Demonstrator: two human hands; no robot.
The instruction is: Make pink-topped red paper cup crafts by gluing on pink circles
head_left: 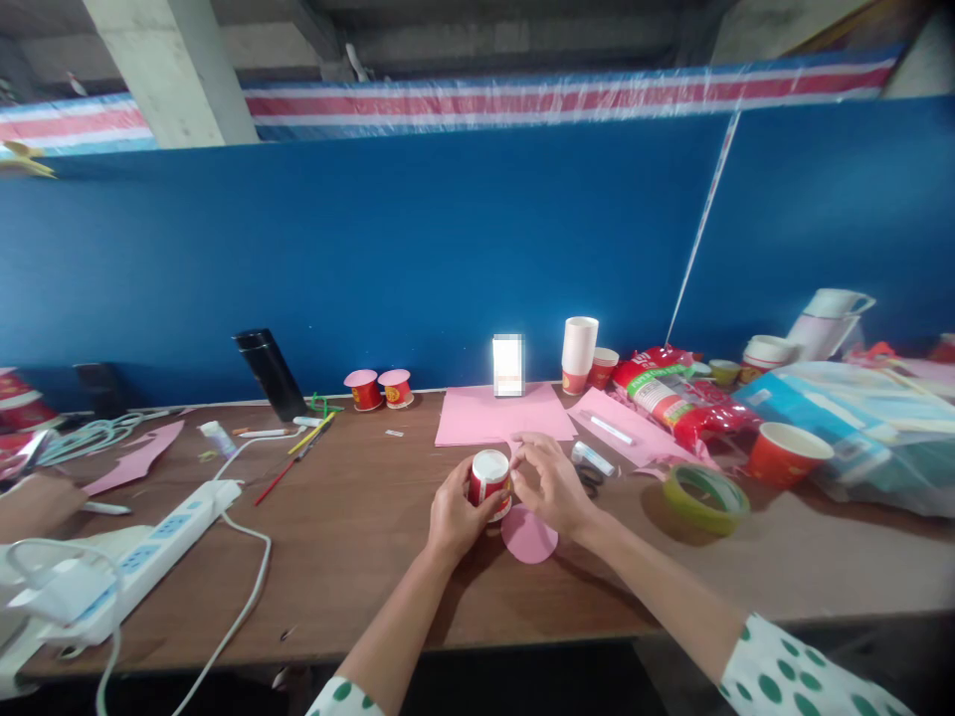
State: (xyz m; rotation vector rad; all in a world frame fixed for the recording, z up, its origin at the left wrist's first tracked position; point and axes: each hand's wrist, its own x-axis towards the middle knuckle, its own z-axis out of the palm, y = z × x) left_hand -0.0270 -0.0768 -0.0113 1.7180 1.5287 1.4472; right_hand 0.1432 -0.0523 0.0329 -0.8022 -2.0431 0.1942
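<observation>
Head view: left grip (pixel 452 515) clasping red paper cup (pixel 488 479); right grip (pixel 556 485) alongside, hold unclear; brown bench (pixel 358 557) beneath, blue partition (pixel 373 259) beyond.

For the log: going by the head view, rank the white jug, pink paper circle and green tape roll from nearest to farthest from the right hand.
1. Pink paper circle: just below the right hand.
2. Green tape roll: off to the right.
3. White jug: far right, toward the back.

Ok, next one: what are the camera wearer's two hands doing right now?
Left hand: closed around the red cup.
Right hand: fingers partly curled beside it; whether they pinch anything can't be told.
</observation>
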